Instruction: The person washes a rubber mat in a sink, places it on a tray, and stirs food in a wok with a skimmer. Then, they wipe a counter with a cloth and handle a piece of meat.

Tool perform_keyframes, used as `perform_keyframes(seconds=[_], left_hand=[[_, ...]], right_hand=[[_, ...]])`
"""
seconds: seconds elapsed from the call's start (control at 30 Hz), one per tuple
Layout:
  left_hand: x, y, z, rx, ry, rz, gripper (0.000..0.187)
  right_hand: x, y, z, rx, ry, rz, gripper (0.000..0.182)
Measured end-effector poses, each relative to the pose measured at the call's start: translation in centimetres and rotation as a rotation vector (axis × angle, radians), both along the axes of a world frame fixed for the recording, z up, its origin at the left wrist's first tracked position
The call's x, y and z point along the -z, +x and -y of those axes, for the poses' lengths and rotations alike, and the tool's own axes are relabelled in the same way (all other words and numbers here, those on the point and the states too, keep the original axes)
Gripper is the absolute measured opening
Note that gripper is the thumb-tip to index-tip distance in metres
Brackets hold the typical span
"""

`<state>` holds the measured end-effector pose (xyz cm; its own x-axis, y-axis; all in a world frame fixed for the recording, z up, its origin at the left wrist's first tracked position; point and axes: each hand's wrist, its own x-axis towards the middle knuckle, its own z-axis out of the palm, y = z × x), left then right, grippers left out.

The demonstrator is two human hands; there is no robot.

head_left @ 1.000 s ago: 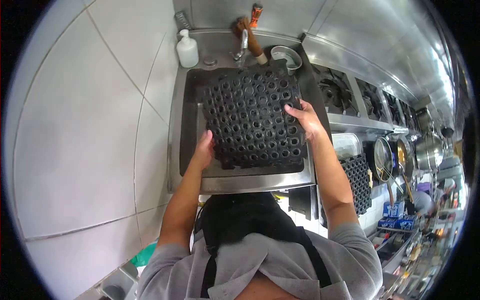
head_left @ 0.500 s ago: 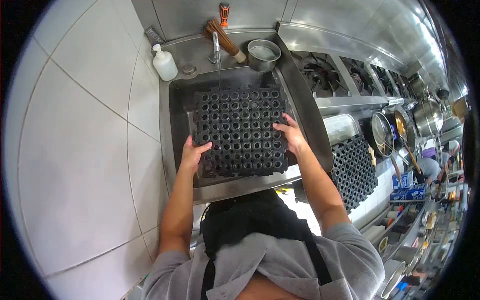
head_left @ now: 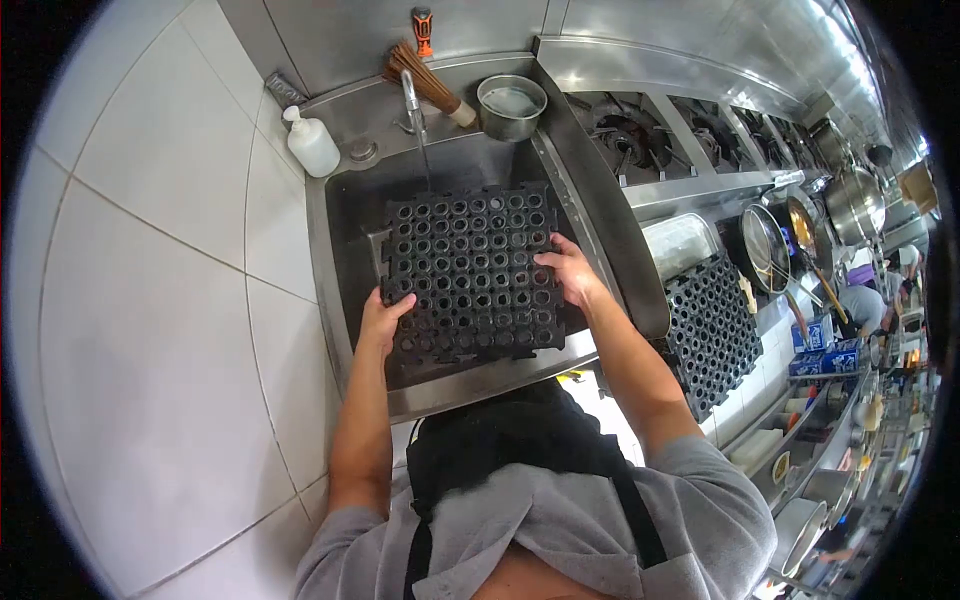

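A square black rubber mat [head_left: 475, 270] with rows of round holes is held over a steel sink [head_left: 350, 200]. My left hand [head_left: 380, 322] grips its left edge, thumb on top and fingers hidden beneath. On the right edge, my right hand [head_left: 568, 270] holds it the same way. The mat's surface looks wet. A thin stream of water falls from the faucet [head_left: 412, 105] by the mat's far edge.
Behind the sink are a white pump bottle [head_left: 313, 145], a bundled-stick brush [head_left: 430, 82] and a metal pot [head_left: 511, 107]. Gas burners [head_left: 630, 140] line the right, with a second black mat [head_left: 712, 335] below. Another person [head_left: 862, 308] bends at far right.
The camera view has shifted slightly. The mat, still in both hands, has tilted a little, and its far edge sits slightly lower and farther from the faucet.
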<state>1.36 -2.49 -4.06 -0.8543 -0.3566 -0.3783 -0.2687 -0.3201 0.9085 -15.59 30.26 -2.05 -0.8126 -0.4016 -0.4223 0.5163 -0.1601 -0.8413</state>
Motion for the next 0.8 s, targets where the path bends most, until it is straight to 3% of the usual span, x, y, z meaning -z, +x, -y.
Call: perform_keyframes(seconds=[0.07,0.17,0.3,0.43,0.53,0.57,0.67,0.7,0.73,0.8], left_hand=[[-1.8,-0.1,-0.7,-0.028,-0.037,0.032,0.053],[-0.1,-0.6,-0.2,0.001,-0.007,-0.006,0.051],[-2.3,-1.1,-0.9,-0.008,-0.009,-0.042,0.050],[-7.8,-3.2,-2.3,0.093,-0.023,-0.171,0.045],[-13.0,-6.7,-6.5,0.236,-0.024,-0.263,0.037],[-15.3,-8.0,-8.8,0.311,-0.029,-0.271,0.036],[-18.7,-12.3,-16.3,0.528,-0.020,-0.327,0.035],[-19.3,-13.8,-19.2,0.620,-0.007,-0.363,0.036],[-19.8,-15.3,-22.4,0.706,0.006,-0.393,0.038],[-19.4,-18.1,-28.9,0.821,-0.094,-0.416,0.045]], right_hand=[[-0.3,-0.1,-0.1,-0.021,-0.010,-0.001,0.054],[-0.5,-0.3,-0.2,-0.016,-0.032,0.002,0.050],[-0.9,-0.5,-0.8,0.021,-0.020,-0.014,0.055],[-8.7,1.3,-3.3,0.120,-0.067,-0.133,0.062],[-15.2,4.2,-8.2,0.386,-0.005,-0.213,0.058],[-16.2,4.5,-11.0,0.398,-0.010,-0.292,0.058],[-19.7,7.8,-17.9,0.743,0.159,-0.347,0.060],[-20.4,8.8,-20.4,0.856,0.237,-0.364,0.061],[-17.4,8.8,-25.6,0.957,0.364,-0.400,0.060],[-18.6,12.1,-29.2,1.114,0.314,-0.308,0.056]])
